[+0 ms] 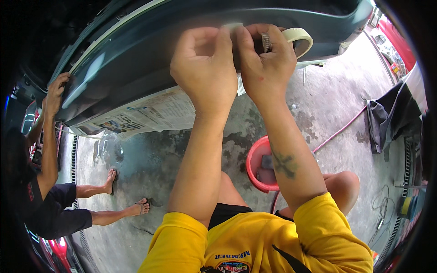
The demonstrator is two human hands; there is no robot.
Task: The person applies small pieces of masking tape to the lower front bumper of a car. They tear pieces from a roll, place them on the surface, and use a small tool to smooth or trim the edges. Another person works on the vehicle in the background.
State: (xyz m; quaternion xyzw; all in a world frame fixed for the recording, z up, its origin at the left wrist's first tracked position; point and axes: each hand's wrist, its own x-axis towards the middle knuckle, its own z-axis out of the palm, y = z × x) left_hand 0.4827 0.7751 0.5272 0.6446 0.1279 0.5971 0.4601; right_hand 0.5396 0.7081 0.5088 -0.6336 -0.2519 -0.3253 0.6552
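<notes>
Left hand (207,68) and right hand (271,63) close together at dark car panel (136,59), fingers of both pinching pale strip (233,25) between them. Tape roll (299,32) just beside right hand, on its outer side; cannot tell whether fingers grip it. Newspaper (152,111) along panel's lower edge. Co-worker's hand (56,93) touching panel, far left. Red bucket (250,164) holding grey blocks (266,174), on floor (186,154), partly behind right forearm.
</notes>
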